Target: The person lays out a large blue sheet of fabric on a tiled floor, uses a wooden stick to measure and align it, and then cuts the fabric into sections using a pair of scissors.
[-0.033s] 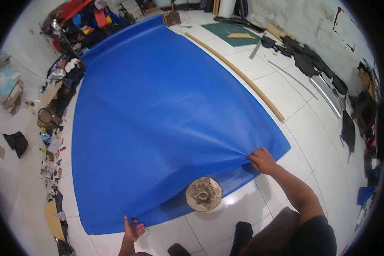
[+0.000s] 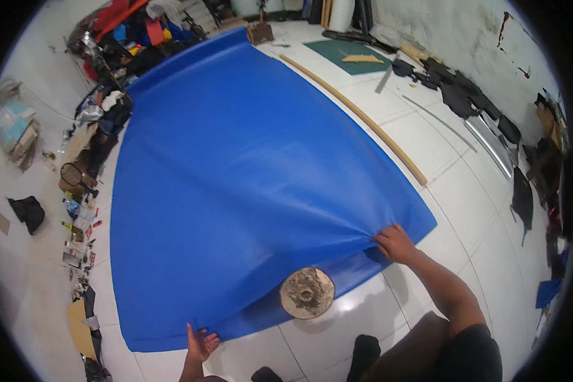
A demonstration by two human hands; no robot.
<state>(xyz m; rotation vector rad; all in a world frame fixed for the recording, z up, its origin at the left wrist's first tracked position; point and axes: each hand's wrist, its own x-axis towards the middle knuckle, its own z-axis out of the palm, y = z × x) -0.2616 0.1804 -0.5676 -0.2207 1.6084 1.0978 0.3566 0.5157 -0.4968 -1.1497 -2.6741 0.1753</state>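
A large blue sheet (image 2: 235, 146) covers much of the tiled floor, its far end rolled or folded. My right hand (image 2: 396, 243) grips the near edge of the sheet toward its right corner. From that grip creases fan out across it, and the edge is lifted, with a second blue layer showing underneath. My left hand (image 2: 201, 342) is at the near edge on the left, fingers spread and thumb up, apparently touching the border. Between my hands a round, stained disc with a central hole (image 2: 307, 293) rests over the near edge.
A long tan pole (image 2: 363, 118) lies along the sheet's right side. Beyond it are a green mat (image 2: 344, 56), black scraps (image 2: 455, 95) and a silver roll (image 2: 488, 148) by the wall. Clutter (image 2: 76, 210) lines the left side. My feet (image 2: 363, 356) stand close to the disc.
The whole view has shifted slightly downward and right. My right hand keeps its grip on the sheet, and my left hand stays spread at the edge.
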